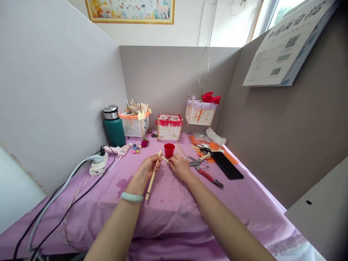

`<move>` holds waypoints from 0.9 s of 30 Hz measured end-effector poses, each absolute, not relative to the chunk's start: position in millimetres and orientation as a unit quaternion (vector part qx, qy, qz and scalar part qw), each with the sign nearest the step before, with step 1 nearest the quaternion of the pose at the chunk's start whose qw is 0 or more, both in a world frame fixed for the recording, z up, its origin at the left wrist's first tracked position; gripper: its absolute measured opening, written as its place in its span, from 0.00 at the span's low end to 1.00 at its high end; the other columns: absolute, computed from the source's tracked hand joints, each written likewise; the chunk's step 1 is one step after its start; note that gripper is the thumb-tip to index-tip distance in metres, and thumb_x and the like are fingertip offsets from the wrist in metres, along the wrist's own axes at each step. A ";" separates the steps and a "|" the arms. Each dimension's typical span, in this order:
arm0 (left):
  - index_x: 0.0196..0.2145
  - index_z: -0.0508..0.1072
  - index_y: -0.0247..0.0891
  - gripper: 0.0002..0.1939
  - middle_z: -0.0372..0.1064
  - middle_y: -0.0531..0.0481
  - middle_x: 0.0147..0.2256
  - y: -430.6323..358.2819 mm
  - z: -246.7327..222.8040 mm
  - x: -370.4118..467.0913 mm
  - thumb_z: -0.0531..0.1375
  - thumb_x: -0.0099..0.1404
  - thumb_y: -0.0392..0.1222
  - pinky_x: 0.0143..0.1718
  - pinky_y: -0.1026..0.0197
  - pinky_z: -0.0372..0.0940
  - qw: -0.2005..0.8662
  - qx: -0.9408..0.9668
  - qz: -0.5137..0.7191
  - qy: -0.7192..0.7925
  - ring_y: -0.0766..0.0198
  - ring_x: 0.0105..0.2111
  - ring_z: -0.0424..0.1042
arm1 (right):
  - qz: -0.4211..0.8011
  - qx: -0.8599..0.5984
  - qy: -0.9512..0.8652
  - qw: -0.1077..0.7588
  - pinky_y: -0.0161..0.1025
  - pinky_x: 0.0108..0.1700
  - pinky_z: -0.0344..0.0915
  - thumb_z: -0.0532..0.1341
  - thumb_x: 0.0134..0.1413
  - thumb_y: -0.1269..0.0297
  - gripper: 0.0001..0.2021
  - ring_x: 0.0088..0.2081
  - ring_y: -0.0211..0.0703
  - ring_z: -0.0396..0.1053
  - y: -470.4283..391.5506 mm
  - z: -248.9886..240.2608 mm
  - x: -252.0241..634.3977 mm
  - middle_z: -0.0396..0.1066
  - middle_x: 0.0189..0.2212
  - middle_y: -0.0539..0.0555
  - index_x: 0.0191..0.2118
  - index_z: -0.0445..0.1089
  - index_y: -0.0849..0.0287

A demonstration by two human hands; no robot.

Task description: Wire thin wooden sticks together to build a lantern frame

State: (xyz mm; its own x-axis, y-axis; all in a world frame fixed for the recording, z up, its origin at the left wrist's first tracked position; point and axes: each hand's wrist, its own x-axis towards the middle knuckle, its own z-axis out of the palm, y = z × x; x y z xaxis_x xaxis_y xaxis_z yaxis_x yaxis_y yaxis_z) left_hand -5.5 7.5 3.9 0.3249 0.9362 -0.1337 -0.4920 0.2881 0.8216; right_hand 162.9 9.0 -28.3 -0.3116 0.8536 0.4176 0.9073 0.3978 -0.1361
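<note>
My left hand (149, 167) is closed around pale wooden sticks (153, 177), which slant down toward me with a dark mark near the lower end. My right hand (179, 167) pinches the end of a short wooden piece (164, 158) that reaches across toward the left hand's fingers. Whether this piece touches the sticks, I cannot tell. Just behind both hands stands a small red cup (169, 150). Right of my right hand lie loose thin sticks (182, 151) and pliers with red handles (205, 174).
At the back stand a green bottle (114, 128), a box of sticks (134, 127) and a red-fringed lantern (169, 131). Another lantern (201, 115) hangs from a wire. To the right lie scissors (204, 149) and a black phone (227, 165). Cables and a power strip (98, 165) occupy the left.
</note>
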 end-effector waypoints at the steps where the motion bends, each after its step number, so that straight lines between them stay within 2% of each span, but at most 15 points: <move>1: 0.33 0.67 0.30 0.04 0.62 0.53 0.22 7.9 2.9 -5.1 0.53 0.61 0.31 0.09 0.73 0.47 0.735 0.351 0.482 0.323 0.77 0.12 0.53 | -0.077 -0.535 -0.817 0.198 0.36 0.39 0.57 0.51 0.62 0.62 0.11 0.42 0.43 0.65 9.3 -27.7 160.3 0.68 0.40 0.56 0.40 0.70 0.57; 5: 0.31 0.65 0.31 0.03 0.61 0.53 0.21 10.1 -0.4 -3.2 0.52 0.61 0.31 0.09 0.73 0.46 0.725 0.360 0.473 0.347 0.77 0.11 0.54 | -0.137 -0.500 -0.844 0.139 0.40 0.40 0.56 0.51 0.61 0.68 0.12 0.41 0.46 0.64 12.6 -27.2 145.7 0.68 0.37 0.58 0.38 0.71 0.60; 8: 0.31 0.65 0.31 0.04 0.61 0.53 0.20 11.2 -1.5 -2.3 0.51 0.62 0.31 0.09 0.72 0.46 0.714 0.368 0.474 0.361 0.76 0.11 0.53 | -0.144 -0.513 -0.832 0.154 0.42 0.40 0.55 0.52 0.60 0.69 0.10 0.41 0.46 0.64 13.5 -28.7 142.6 0.68 0.37 0.58 0.39 0.71 0.61; 13: 0.34 0.66 0.31 0.05 0.62 0.54 0.20 10.5 -1.3 -2.2 0.51 0.62 0.31 0.09 0.72 0.46 0.704 0.378 0.478 0.364 0.76 0.11 0.54 | -0.130 -0.536 -0.812 0.189 0.41 0.39 0.55 0.53 0.60 0.63 0.10 0.42 0.45 0.64 10.3 -30.1 153.5 0.68 0.38 0.57 0.40 0.70 0.59; 22: 0.32 0.66 0.32 0.04 0.62 0.53 0.19 11.9 -2.7 -2.6 0.52 0.62 0.32 0.09 0.72 0.46 0.707 0.368 0.475 0.373 0.75 0.11 0.55 | -0.152 -0.512 -0.834 0.142 0.43 0.42 0.54 0.49 0.61 0.70 0.13 0.42 0.48 0.63 13.2 -31.8 145.0 0.68 0.37 0.59 0.38 0.71 0.60; 25: 0.33 0.67 0.31 0.04 0.62 0.53 0.20 13.2 -0.2 -10.6 0.52 0.61 0.31 0.09 0.72 0.46 0.702 0.354 0.508 0.351 0.75 0.11 0.56 | -0.130 -0.528 -0.825 0.158 0.44 0.42 0.55 0.49 0.60 0.71 0.12 0.41 0.47 0.64 15.7 -35.1 144.5 0.68 0.37 0.61 0.38 0.70 0.62; 27: 0.34 0.67 0.31 0.05 0.61 0.54 0.20 13.5 2.6 -16.3 0.52 0.61 0.31 0.09 0.72 0.46 0.693 0.330 0.543 0.340 0.76 0.11 0.55 | -0.098 -0.535 -0.813 0.207 0.43 0.42 0.55 0.50 0.60 0.69 0.11 0.40 0.46 0.64 17.2 -37.1 148.1 0.68 0.37 0.60 0.37 0.70 0.62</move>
State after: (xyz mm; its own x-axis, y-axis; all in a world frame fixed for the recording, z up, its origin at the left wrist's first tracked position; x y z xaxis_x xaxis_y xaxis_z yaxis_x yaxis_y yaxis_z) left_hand -16.3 13.5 2.6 0.1795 0.9772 -0.1135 -0.5275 0.1930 0.8274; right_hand 148.1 17.2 -37.1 -0.3420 0.8298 0.4409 0.9108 0.4082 -0.0619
